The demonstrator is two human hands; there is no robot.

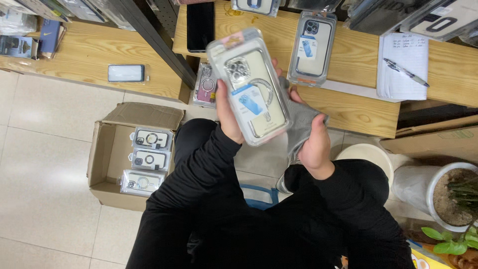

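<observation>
Case pack [254, 89], clear plastic with a blue label, sits tilted above the lap, between both hands. Left hand [230, 115] is closed on its left edge, thumb over the front. Right hand [312, 144] is closed on a grey cloth [298, 117] touching the pack's right edge. Table [348, 107] beyond carries a second pack [312, 47], notepad [403, 65] and pen [406, 72]. Box [107, 154] on the floor holds three packs.

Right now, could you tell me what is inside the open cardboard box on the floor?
The cardboard box holds three packaged phone cases, lying side by side against its right wall. Whatever lies under them is covered; the rest of the box floor looks bare.
</observation>
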